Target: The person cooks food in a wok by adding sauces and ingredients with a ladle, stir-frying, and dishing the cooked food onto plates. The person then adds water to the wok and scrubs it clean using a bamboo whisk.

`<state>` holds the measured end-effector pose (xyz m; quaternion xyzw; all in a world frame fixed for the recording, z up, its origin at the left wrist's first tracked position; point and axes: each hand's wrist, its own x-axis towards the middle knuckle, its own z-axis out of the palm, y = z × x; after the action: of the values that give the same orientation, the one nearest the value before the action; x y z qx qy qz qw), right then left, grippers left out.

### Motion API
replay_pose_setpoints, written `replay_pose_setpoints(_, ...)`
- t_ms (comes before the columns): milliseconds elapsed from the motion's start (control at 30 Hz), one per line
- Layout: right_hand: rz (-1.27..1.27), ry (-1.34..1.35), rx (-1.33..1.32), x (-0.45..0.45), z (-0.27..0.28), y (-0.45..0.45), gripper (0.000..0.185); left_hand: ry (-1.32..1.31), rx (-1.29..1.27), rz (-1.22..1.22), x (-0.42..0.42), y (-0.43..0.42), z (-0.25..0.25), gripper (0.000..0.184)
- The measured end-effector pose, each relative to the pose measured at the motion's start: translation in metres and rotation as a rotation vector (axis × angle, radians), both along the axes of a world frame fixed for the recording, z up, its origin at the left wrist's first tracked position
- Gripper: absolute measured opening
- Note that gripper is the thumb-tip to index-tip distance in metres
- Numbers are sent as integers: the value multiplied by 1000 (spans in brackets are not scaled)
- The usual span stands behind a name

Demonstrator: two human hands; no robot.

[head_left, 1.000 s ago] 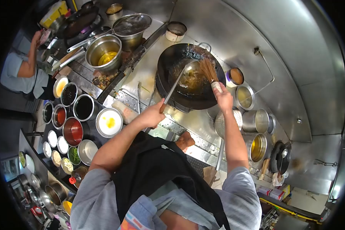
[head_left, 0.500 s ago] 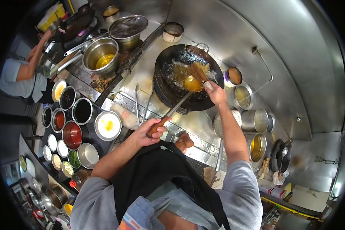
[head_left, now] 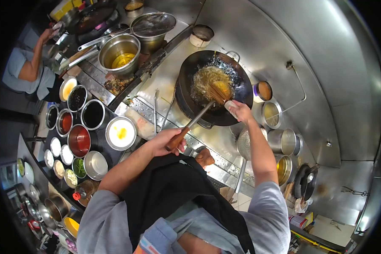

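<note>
My left hand point(head_left: 169, 142) is closed around the wooden handle of a ladle point(head_left: 201, 113). Its metal shaft reaches into a dark wok point(head_left: 240, 86), and the bowl end, with yellow liquid showing, is partly covered by a brush. That bamboo wok brush point(head_left: 216, 92) is in my right hand point(head_left: 241, 111), which grips its pale wrapped end. The bristles point into the wok, over the ladle's bowl; whether they touch it I cannot tell. Foamy yellowish liquid point(head_left: 202, 79) churns in the wok around both tools.
Left of me stand several sauce and seasoning containers point(head_left: 79, 140) and a white bowl with yolk-coloured spots point(head_left: 120, 133). A pot of yellow oil point(head_left: 119, 55) sits beyond. Metal pots point(head_left: 282, 141) and a perforated strainer point(head_left: 244, 144) are at right. Another person point(head_left: 27, 70) works at upper left.
The brush has moved toward me and leftward, across the ladle's bowl. Foaming liquid now spreads wider in the wok. The whole view has shifted slightly.
</note>
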<state>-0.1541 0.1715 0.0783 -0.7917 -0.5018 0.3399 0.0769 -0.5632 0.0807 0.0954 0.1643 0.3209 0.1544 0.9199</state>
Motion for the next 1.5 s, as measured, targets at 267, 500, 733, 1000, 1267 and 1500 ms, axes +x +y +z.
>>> replay_pose_setpoints(267,39,-74,-27,1,6,-3,64,1190,1197,81,-145,-100,-33,31)
replay_pose_setpoints(500,27,-13,-1,13,-7,-5,65,1273,795,338,-201,-236,-110,40)
replay_pose_setpoints(733,134,-132,115,24,-29,-6,64,1241,635,360,-187,-265,-127,45)
replay_pose_setpoints(1000,114,-167,49,-1,9,-25,56,1256,720,317,-200,-224,-148,46)
replay_pose_setpoints(1267,131,-178,73,-4,11,-33,56,1178,868,434,-211,-163,-147,47)
replay_pose_setpoints(1500,32,-149,59,-12,10,-34,57,228,96,212,-47,-23,-31,63)
